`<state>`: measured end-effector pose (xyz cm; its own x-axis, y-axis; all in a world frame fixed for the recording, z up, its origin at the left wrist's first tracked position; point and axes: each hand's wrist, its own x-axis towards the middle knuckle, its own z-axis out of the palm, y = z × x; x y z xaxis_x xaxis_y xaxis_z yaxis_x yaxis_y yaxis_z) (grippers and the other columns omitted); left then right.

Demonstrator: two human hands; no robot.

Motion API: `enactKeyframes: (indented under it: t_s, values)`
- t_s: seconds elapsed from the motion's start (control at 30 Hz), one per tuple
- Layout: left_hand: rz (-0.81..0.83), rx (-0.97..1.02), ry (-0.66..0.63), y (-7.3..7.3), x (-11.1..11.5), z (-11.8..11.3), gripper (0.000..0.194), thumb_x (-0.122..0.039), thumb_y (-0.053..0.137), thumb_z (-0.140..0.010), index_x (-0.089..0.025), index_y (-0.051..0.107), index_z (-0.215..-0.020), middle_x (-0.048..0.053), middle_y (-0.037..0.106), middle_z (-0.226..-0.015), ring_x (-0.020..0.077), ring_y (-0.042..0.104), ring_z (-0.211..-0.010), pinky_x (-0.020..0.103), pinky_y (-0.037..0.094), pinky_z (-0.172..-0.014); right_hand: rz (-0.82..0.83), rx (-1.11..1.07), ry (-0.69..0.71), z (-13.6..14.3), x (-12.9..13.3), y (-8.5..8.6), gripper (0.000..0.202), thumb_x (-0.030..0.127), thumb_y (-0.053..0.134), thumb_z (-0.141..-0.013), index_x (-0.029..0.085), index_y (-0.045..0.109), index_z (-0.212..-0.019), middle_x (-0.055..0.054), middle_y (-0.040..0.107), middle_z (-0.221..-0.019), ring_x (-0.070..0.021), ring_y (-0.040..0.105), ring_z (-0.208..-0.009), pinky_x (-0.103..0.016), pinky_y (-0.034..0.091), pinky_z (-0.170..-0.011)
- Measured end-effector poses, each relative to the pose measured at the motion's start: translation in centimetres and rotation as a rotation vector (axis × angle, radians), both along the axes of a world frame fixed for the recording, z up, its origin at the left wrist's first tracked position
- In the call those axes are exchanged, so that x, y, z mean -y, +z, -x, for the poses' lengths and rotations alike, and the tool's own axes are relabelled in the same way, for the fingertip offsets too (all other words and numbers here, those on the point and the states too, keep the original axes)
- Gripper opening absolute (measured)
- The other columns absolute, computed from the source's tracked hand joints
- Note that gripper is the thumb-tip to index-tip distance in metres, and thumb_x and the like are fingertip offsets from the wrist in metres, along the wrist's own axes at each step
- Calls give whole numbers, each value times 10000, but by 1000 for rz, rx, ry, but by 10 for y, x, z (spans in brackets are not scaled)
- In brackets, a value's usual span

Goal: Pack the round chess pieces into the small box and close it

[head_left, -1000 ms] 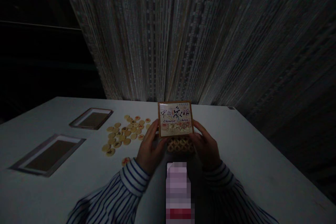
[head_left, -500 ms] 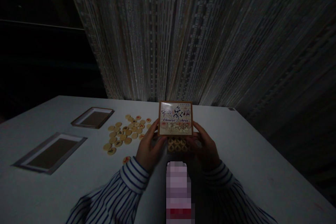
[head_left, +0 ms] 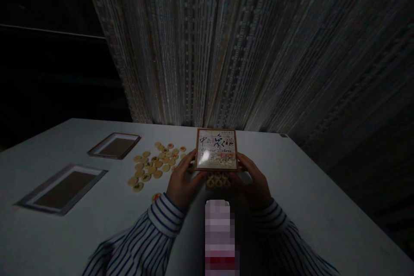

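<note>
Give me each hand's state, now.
Left hand: holding the left side of the Chinese chess box lid.
Right hand: holding the lid's right side.

Yellowish chess pieces [head_left: 158, 164] (some red-marked)

Left hand [head_left: 181, 185] and right hand [head_left: 255, 183] face each other, lower middle of the frame, both closed in a grasp.
Palms turn inward, fingers [head_left: 187, 163] reach up-frame, thumbs [head_left: 197, 177] angle toward the centre; left forearm [head_left: 139, 241] slants to the lower left, right forearm [head_left: 287, 241] to the lower right.
</note>
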<state>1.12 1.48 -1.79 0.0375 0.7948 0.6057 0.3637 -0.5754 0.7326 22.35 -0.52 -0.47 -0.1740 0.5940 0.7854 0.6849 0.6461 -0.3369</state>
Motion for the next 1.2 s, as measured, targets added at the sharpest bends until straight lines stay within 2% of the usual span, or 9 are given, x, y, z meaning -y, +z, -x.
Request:
enactKeyframes:
  t_s: [0.17, 0.47, 0.73, 1.2]
  values:
    - [-44, -39, 13, 1, 0, 0, 559, -328, 634, -707, -211, 465, -1226, 103, 538, -1225, 250, 483, -1146, 443, 400, -965, -30, 52, 5, -3, 5, 2, 535, 203, 564, -783, 253, 389, -1286, -107, 526, -1229, -217, 506, -1118, -385, 511, -845]
    - [-26, -71, -50, 2, 5, -4, 588, -289, 613, -730, -214, 410, -1277, 106, 491, -1283, 239, 433, -1194, 435, 366, -997, -8, 109, -15, -11, 12, 0, 503, 220, 542, -802, 231, 394, -1282, -108, 523, -1243, -199, 489, -1142, -372, 475, -907]
    - [-33, -125, -64, -2, 4, -7, 545, -286, 606, -736, -212, 440, -1250, 107, 525, -1246, 241, 464, -1167, 451, 382, -979, 69, 118, -79, -19, 14, -6, 436, 268, 530, -798, 231, 468, -1229, -94, 549, -1219, -218, 524, -1103, -394, 482, -890]
    - [-10, -220, -66, -8, 3, -8, 496, -292, 602, -747, -188, 473, -1214, 117, 562, -1196, 233, 512, -1111, 440, 422, -932, 148, 112, -57, -27, 11, -15, 439, 263, 551, -783, 208, 477, -1212, -102, 563, -1201, -210, 532, -1093, -397, 477, -894]
